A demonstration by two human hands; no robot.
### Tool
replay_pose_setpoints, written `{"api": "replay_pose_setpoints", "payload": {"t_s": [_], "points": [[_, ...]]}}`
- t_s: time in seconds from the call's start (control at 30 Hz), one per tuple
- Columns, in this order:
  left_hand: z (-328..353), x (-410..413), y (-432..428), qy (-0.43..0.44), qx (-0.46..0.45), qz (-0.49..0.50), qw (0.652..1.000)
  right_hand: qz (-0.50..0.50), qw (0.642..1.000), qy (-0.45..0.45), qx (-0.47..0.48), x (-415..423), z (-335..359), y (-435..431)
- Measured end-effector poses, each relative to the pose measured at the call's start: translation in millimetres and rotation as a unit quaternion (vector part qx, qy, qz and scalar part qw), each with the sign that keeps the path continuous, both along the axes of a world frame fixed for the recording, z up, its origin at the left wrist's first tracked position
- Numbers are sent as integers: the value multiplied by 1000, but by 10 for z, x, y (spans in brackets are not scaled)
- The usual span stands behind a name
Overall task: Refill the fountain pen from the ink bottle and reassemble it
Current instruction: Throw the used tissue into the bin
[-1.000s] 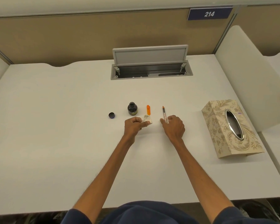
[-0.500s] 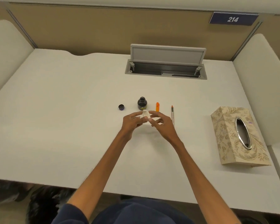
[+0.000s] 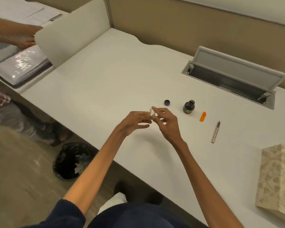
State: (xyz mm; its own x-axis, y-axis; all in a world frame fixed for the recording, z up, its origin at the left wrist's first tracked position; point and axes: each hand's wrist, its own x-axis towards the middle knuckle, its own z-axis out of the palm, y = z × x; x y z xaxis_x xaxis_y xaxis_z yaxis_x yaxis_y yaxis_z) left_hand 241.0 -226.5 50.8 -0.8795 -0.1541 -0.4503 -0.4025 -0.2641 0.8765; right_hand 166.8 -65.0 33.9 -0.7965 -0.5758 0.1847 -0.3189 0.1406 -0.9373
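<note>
Both my hands meet above the white desk (image 3: 115,83), pinching a small crumpled white tissue (image 3: 152,113) between their fingertips. My left hand (image 3: 135,122) holds it from the left and my right hand (image 3: 166,122) from the right. To the right stands the dark ink bottle (image 3: 189,106), uncapped, with its small dark cap (image 3: 167,102) lying beside it on the left. An orange pen part (image 3: 202,116) lies right of the bottle. Farther right lies the slim pen section with its converter (image 3: 215,131), touched by neither hand.
A patterned tissue box (image 3: 276,181) sits at the desk's right front. An open cable hatch (image 3: 234,78) is set in the back of the desk. A black-lined waste bin (image 3: 72,160) stands on the floor to the left. Another person's hand (image 3: 24,41) rests at the neighbouring desk.
My right hand left the pen section and joined the left hand on the tissue. Both hands shifted left of the bottle, and my head turned left, bringing the bin and floor into view.
</note>
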Motion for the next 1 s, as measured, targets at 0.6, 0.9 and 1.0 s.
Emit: {"api": "replay_pose_setpoints", "payload": {"t_s": [0.6,0.9,1.0], "points": [[73,2136,-1722,8,1,314,949,125,989,82,0,1718,80,-2505],[-87,3244,-2525,27,71,479,875,184,982,37,-2,2805,-32,-3587],[-179,3535,-2734,-3,73,519,852,214,974,74,9,3113,-174,-3786]]}}
